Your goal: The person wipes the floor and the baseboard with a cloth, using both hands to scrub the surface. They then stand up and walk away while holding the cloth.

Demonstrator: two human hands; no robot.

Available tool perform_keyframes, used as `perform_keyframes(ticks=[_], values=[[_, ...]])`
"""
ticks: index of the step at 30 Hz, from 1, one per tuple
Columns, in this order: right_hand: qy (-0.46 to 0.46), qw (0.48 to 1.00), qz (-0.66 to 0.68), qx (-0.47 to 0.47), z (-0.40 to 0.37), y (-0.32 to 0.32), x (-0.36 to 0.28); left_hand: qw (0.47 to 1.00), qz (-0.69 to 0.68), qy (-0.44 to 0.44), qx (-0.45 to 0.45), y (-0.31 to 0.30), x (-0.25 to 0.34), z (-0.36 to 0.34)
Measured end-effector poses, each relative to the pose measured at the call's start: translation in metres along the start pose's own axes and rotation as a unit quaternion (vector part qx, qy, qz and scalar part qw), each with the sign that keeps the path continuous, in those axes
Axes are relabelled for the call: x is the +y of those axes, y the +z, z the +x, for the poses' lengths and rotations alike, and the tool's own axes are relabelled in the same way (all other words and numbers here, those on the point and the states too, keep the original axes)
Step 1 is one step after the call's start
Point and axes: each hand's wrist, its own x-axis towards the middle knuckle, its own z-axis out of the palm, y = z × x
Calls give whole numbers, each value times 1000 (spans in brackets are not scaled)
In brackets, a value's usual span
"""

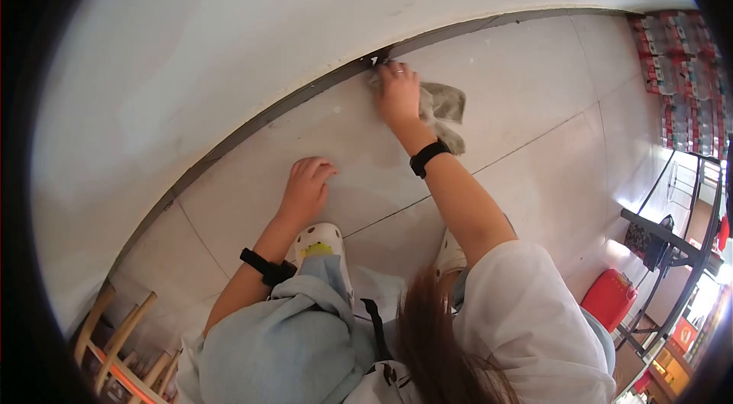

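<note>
Grey-beige cloth (447,101), crumpled, lying on pale tiled floor (527,83), partly under right hand (399,95)

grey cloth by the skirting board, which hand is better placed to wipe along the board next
Probably the right hand: it is already on the grey cloth, close to the skirting board. The left hand is apart from the cloth, nearer the white clog.

We cannot read any text here; the red labels (654,72) on the stacked packs (683,83) at the right are too small for us.
</note>
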Motion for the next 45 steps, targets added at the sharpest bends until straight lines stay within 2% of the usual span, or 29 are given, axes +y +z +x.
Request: perform_keyframes(ticks=[2,3,6,8,9,12,13,14,15,18,19,22,25,26,28,31,34,38,45], values=[[-108,994,-9,-8,-3,5,-2,1000,-3,3,10,-2,3,4],[-133,990,-11,-41,2,1,9,1000,2,-2,10,-4,2,5],[-89,994,-67,-19,14,-10,48,1000,15,-19,3,-9,-1,1],[22,998,-56,-10,16,-19,58,999,19,-31,-5,-12,-4,-2],[77,996,-53,-6,17,-23,59,999,22,-38,-2,-13,-4,-4],[135,989,-55,-13,15,-7,22,999,23,-48,2,-14,-6,-6],[73,993,-62,69,4,7,8,999,18,-47,1,-12,-6,-5],[48,998,-45,-12,-1,10,-7,999,14,-46,0,-10,-6,-4],[12,999,-8,-41,-4,5,-23,999,12,-33,0,-9,-7,-2],[-84,995,48,-35,-4,2,-18,1000,9,-6,-3,-5,-5,4],[-113,993,8,-15,-2,3,-10,1000,11,-4,-6,-6,-3,6],[-88,993,-75,-4,8,-7,46,1000,23,-12,-6,-7,3,7],[133,985,-89,67,21,-18,124,999,46,-18,-11,-6,-3,1],[214,966,-89,112,26,-22,146,998,58,-16,-13,-5,-6,1],[319,934,-66,148,42,-36,179,997,68,-24,-19,-3,-8,0],[367,918,-30,147,55,-51,216,996,69,-37,-31,-6,-3,5],[356,923,-20,144,55,-51,241,995,69,-50,-45,-3,2,0],[296,942,-39,155,66,-43,272,993,87,-69,-45,-7,1,7],[254,956,-77,125,81,-57,243,991,91,-100,-15,-13,8,29]])
